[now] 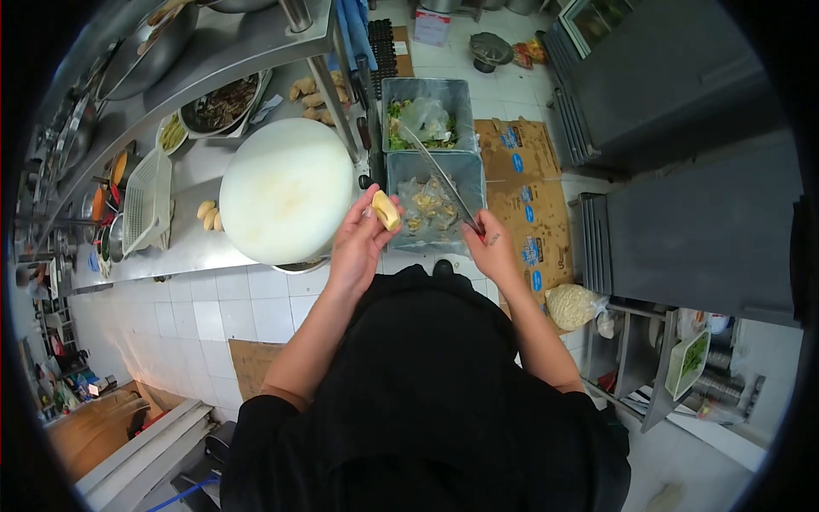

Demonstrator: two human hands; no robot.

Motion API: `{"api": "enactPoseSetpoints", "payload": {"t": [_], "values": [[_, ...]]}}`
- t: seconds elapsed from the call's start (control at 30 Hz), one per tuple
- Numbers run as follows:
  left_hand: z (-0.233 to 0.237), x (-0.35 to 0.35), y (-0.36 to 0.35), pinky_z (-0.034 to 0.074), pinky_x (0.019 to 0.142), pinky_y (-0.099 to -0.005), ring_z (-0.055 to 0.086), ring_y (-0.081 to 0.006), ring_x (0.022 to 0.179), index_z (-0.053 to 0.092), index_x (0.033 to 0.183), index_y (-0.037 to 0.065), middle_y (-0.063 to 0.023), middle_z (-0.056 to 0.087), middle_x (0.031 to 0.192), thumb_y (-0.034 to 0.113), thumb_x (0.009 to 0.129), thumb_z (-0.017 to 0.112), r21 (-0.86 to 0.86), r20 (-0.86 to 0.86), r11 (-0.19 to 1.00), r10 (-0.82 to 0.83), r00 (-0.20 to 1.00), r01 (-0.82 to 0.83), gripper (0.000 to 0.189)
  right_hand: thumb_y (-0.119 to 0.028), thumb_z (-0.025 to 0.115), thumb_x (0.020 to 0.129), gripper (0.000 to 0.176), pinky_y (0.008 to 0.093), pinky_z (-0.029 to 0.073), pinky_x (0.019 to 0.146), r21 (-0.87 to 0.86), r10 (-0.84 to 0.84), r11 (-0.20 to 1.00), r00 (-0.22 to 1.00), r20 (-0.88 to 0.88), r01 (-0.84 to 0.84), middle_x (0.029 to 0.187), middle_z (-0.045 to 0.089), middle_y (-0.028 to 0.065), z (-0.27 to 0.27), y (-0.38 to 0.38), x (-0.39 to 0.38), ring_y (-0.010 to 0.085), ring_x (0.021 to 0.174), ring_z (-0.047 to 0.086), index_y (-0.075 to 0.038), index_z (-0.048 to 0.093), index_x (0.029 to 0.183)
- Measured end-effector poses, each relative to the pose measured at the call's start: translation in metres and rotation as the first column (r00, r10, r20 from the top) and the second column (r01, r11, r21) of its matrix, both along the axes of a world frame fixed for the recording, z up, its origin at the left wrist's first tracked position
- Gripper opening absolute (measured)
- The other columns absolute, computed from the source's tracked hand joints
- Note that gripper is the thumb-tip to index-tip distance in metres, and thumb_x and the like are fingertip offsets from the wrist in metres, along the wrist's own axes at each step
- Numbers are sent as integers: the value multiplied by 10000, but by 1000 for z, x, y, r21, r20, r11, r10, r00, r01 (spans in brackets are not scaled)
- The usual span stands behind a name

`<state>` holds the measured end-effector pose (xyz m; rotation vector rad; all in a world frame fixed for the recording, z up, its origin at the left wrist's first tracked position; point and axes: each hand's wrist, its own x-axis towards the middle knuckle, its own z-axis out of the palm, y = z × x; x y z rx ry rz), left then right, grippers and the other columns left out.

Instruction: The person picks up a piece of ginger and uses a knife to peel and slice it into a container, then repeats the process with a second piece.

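Observation:
My left hand (363, 243) is closed around a pale yellow piece of peeled ginger (386, 211), held up between thumb and fingers. The red handle of a long-bladed knife (444, 181) is in my right hand (493, 249). Its blade points up and left over the bins, apart from the ginger. Below the blade, a grey bin (479, 183) lined with plastic contains peelings. To the left of my left hand lies a thick round white cutting board (286, 192). Several peeled pieces (210, 215) sit on the steel counter beyond the board.
Unpeeled ginger roots (317, 92) lie at the back of the counter (192, 256), under a steel shelf (247, 55). A white plastic basket (147, 205) stands left. A second bin (426, 85) contains green scraps. Flattened cardboard (546, 222) covers floor before grey cabinets (699, 222).

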<state>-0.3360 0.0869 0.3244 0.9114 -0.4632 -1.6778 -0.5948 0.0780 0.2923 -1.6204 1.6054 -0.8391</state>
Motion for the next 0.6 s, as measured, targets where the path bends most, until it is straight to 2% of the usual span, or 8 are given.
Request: {"api": "enactPoseSetpoints", "payload": {"t": [0.07,0.2,0.27,0.3,0.37,0.47,0.53,0.6], "values": [[2,0,-1,541,1072,-390,603,-270,1312,369,1574,53,-185,580,1438,171,1098,523,5,-28,1000,14,999,-14,514,-167,669,979,200,431,477,595,166,35,986,996,-86,-20,743,662,205,10,4,-2,397,678,663,-12,551,933],[4,0,-3,544,1066,-408,609,-266,1297,391,1560,44,-187,596,1414,122,1096,498,-65,28,997,34,999,-32,483,-169,633,1008,197,472,482,615,20,10,1000,999,45,-11,756,667,221,32,9,14,414,711,678,-7,533,958],[3,0,-3,546,1062,-412,610,-264,1293,400,1555,40,-186,601,1406,111,1093,494,-90,61,995,41,997,-35,476,-150,614,1009,175,533,497,658,-290,-10,957,992,-129,-28,770,683,228,34,-1,20,442,757,690,-3,520,1013],[3,0,-3,551,1041,-398,624,-247,1258,405,1545,31,-175,616,1368,105,1088,508,-96,54,994,56,997,-50,475,-150,614,1009,175,533,497,658,-289,-24,957,991,-130,-15,770,683,228,23,-8,14,442,757,690,-3,520,1013],[3,3,-5,556,1020,-385,637,-229,1223,409,1535,22,-164,632,1331,99,1082,522,-117,47,992,60,997,-54,474,-145,637,987,205,577,507,696,17,78,996,817,-571,-82,833,705,239,-12,-27,-1,465,795,693,-10,501,1058],[-8,10,1,555,977,-350,656,-206,1166,416,1558,60,-139,639,1293,79,1056,543,-180,263,983,13,965,36,518,-141,682,950,262,559,525,706,-53,51,995,883,-467,-85,902,716,231,-15,-16,-7,468,804,692,-17,498,1089],[-21,12,5,560,915,-330,661,-167,1103,417,1585,115,-102,656,1220,86,1044,541,-230,702,880,-146,697,416,556,-126,712,921,297,547,523,707,-37,58,996,893,-446,-83,927,709,221,-3,-7,-6,459,814,689,-24,500,1103],[-9,-6,6,572,836,-360,687,-223,977,422,1599,189,-117,663,1066,103,996,593,-212,783,842,-158,602,497,632,-112,742,892,338,535,521,708,-28,68,996,904,-421,-87,952,703,212,2,0,-5,449,825,686,-31,502,1117]]}}
